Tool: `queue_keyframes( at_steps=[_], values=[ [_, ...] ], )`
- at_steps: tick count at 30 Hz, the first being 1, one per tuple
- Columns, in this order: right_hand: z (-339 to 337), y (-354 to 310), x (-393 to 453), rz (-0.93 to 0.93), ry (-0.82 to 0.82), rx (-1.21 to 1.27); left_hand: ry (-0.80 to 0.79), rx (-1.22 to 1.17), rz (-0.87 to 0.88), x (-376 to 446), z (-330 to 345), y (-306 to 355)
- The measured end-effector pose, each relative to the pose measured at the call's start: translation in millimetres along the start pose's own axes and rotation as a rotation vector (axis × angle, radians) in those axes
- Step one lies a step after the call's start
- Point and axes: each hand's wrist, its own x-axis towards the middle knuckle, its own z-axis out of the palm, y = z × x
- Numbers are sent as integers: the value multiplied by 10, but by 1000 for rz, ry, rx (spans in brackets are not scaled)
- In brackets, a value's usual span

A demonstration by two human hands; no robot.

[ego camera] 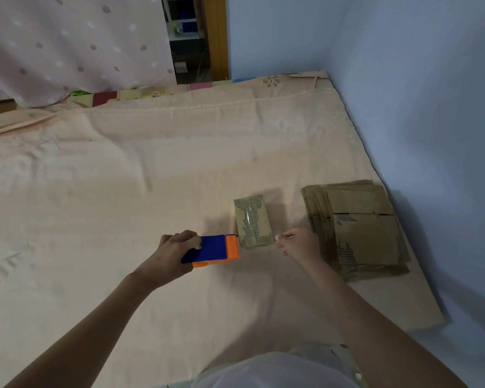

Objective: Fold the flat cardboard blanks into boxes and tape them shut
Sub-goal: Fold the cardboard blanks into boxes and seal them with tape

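Head view looks down on a peach bedsheet (123, 191). Left hand (177, 247) grips a blue-and-orange plastic tape dispenser (212, 251), its orange end touching a small taped brown cardboard box (254, 221) toward the bed's right edge. Right hand (297, 245), fingers loosely curled, sits just beside the box; whether it pinches anything is unclear. Flat brown cardboard blanks (356, 228) are stacked along the right edge.

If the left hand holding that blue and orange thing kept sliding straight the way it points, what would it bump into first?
Most likely the small taped box. The left hand holds the tape dispenser with its orange end aimed right, almost touching the box's near corner; depth is hard to judge.
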Motion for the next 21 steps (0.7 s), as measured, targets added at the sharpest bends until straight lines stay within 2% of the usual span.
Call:
queue_keyframes(
  at_steps=[8, 13, 17, 21],
  values=[
    [40, 32, 46, -14, 37, -142, -9, 1, 4, 112, 58, 147],
    [90, 70, 10, 119, 54, -125, -29, -9, -25, 67, 87, 113],
    [146, -35, -25, 30, 153, -18, -23, 12, -15, 76, 84, 171],
    [299, -258, -98, -16, 53, -2, -4, 81, 14, 95, 68, 203]
  ],
)
